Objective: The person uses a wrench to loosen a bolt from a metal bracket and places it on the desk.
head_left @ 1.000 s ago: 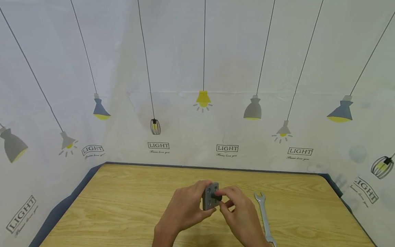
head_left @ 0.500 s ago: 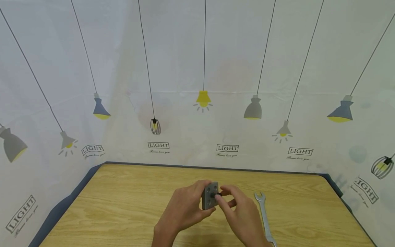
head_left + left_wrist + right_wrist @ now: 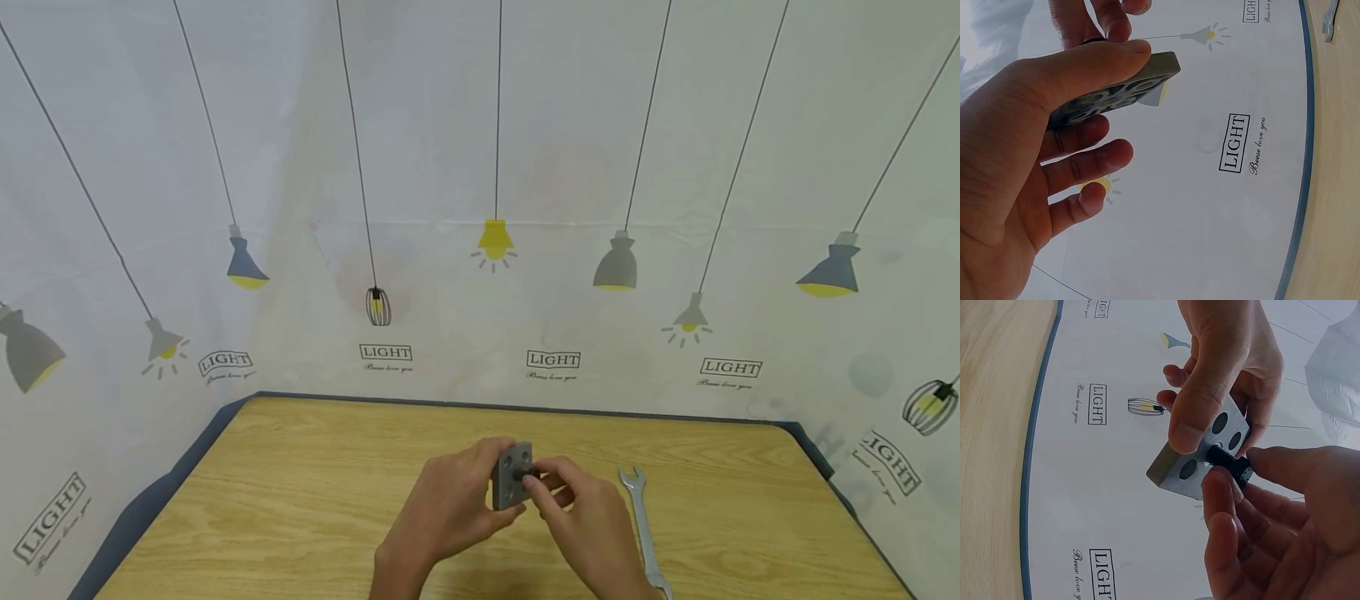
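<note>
My left hand [image 3: 450, 500] grips a grey metal block [image 3: 507, 483] with several round holes, thumb across one edge in the left wrist view. A black bolt [image 3: 1230, 464] with a threaded shank stands in one of the holes, its head clear of the face. Thumb and fingers of my right hand [image 3: 588, 517] pinch the bolt near its head. Both hands hold these things up above the wooden table. From the left wrist view, the block's other face [image 3: 1116, 94] shows more openings, partly covered by the thumb.
A double open-ended wrench [image 3: 641, 525] lies on the wooden table [image 3: 315, 483] to the right of my right hand. Behind the table's far edge hangs a pale cloth [image 3: 435, 167] printed with lamps and the word LIGHT.
The right hand's thumb and fingers have shifted round the bolt, the thumb rising toward the shank. The left hand and the block stay nearly in place.
</note>
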`<action>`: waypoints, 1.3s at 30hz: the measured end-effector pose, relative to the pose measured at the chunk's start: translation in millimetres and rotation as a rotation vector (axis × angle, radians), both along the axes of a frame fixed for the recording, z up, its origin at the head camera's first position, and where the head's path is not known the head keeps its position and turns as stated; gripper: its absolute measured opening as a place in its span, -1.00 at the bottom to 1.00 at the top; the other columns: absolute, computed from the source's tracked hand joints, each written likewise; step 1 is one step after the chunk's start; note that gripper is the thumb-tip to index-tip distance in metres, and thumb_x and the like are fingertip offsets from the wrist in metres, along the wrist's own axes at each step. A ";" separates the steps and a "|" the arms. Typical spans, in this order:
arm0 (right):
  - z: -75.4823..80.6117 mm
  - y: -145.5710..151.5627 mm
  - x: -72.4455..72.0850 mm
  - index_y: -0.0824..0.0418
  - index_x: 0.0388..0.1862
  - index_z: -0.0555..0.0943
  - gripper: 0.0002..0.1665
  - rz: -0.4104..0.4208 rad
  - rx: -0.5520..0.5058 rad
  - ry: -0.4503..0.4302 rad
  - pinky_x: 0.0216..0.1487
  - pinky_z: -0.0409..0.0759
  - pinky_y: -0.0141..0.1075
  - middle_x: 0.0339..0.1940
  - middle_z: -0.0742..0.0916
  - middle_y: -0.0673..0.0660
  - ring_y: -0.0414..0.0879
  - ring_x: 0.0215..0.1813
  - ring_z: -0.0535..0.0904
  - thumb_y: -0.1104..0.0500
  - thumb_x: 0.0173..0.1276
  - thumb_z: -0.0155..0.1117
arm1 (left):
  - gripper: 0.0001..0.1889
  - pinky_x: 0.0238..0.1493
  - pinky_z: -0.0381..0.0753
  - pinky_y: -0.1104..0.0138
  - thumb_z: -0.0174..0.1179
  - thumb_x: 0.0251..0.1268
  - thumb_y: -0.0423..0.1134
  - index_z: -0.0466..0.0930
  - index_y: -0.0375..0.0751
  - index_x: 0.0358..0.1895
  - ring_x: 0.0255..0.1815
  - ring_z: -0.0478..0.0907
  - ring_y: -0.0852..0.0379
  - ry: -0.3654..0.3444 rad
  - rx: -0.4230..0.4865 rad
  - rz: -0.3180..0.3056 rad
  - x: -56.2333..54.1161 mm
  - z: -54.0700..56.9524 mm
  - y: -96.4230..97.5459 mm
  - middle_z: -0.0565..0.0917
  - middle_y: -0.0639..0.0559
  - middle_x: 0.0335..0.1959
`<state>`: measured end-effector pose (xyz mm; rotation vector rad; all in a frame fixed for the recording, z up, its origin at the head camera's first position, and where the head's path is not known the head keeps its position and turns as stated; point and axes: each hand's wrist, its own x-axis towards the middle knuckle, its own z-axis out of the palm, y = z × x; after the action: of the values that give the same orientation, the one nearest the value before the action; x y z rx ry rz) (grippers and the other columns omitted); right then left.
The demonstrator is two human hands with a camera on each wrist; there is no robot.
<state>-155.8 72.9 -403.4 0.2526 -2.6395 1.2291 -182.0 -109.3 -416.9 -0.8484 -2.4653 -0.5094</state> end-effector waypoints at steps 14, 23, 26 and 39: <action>-0.1 -0.1 0.2 0.06 -0.09 0.71 -0.79 0.012 -0.014 0.029 -0.43 0.57 -0.43 -0.39 0.74 -0.09 -0.34 -0.47 0.60 0.12 0.30 0.41 | -0.31 -0.39 0.56 0.47 0.55 -0.05 0.01 0.48 -0.09 0.18 -0.36 0.59 0.36 -0.026 0.009 -0.009 -0.5 -0.1 0.6 0.71 0.14 -0.09; 0.8 -0.2 -0.4 0.06 -0.10 0.71 -0.78 0.007 -0.014 0.034 -0.42 0.56 -0.44 -0.38 0.73 -0.07 -0.36 -0.48 0.59 0.22 0.27 0.42 | -0.30 -0.38 0.58 0.46 0.56 -0.08 0.00 0.48 -0.07 0.18 -0.35 0.62 0.36 0.004 0.022 -0.021 -2.0 -2.2 0.3 0.71 0.16 -0.11; 0.6 0.0 -0.1 0.06 -0.10 0.71 -0.77 0.016 -0.011 0.049 -0.41 0.57 -0.44 -0.35 0.74 -0.06 -0.37 -0.47 0.59 0.24 0.25 0.42 | -0.31 -0.38 0.57 0.46 0.56 -0.08 0.00 0.48 -0.07 0.17 -0.36 0.61 0.36 0.007 0.022 -0.022 -2.3 -2.6 0.4 0.71 0.16 -0.11; -0.4 0.1 0.1 0.04 -0.12 0.71 -0.71 0.019 0.014 0.076 -0.39 0.56 -0.45 -0.14 0.76 -0.03 -0.35 -0.42 0.60 0.32 0.20 0.44 | -0.32 -0.40 0.54 0.49 0.55 -0.06 0.01 0.48 -0.09 0.16 -0.38 0.57 0.39 -0.005 0.014 -0.019 -1.7 -1.8 0.3 0.71 0.16 -0.10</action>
<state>-155.7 73.0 -403.7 0.3209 -2.5871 1.1831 -183.7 -109.1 -418.6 -0.8670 -2.4580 -0.5357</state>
